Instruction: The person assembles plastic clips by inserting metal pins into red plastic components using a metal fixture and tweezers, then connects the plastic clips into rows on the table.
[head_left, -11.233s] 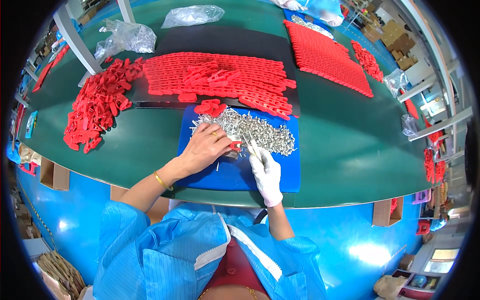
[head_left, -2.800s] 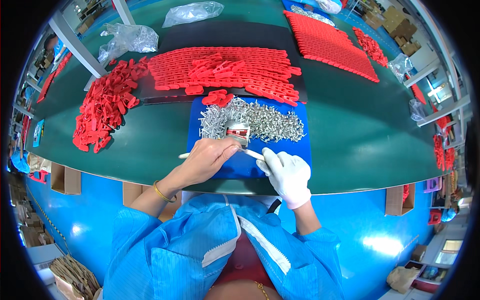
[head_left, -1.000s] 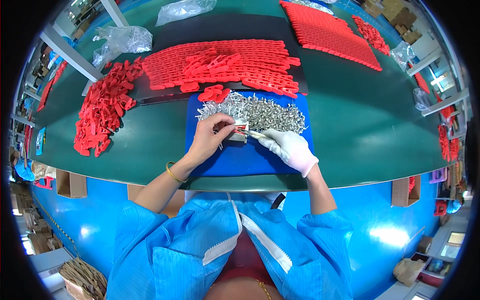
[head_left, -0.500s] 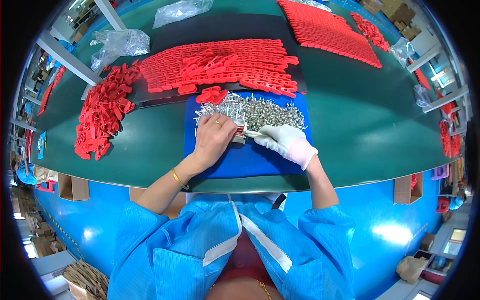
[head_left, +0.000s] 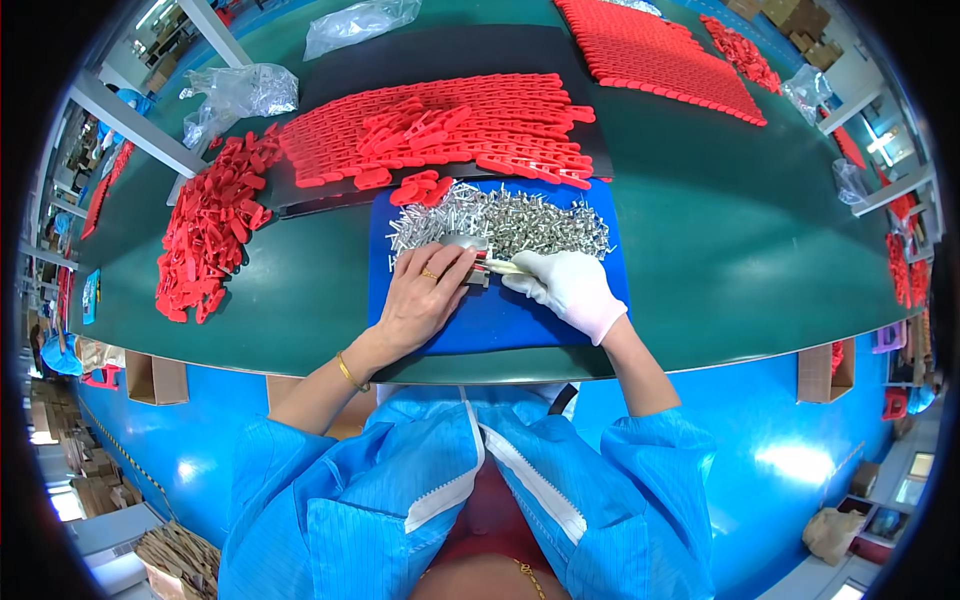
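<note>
My bare left hand (head_left: 425,297), with a ring and a bracelet, curls its fingers around a small red plastic clip piece (head_left: 481,261), mostly hidden by the fingertips. My right hand (head_left: 575,292) wears a white glove and grips a pale slim tool (head_left: 506,267), whose tip meets the red piece. Just under both sets of fingertips sits a small metal block (head_left: 479,279) on a blue mat (head_left: 510,330). Behind them on the mat lies a heap of small silver metal parts (head_left: 545,226), pin-like toward the left.
Rows of red clips (head_left: 330,135) cover a black board (head_left: 450,55), with loose ones on top. A pile of red clips (head_left: 205,235) lies left on the green table (head_left: 720,260). More rows of clips (head_left: 660,55) and plastic bags (head_left: 255,90) lie farther back.
My left hand has shifted slightly down and its fingers have spread lower over the metal block. The right hand and its tool stay nearly in place. The whole view has tilted a little.
</note>
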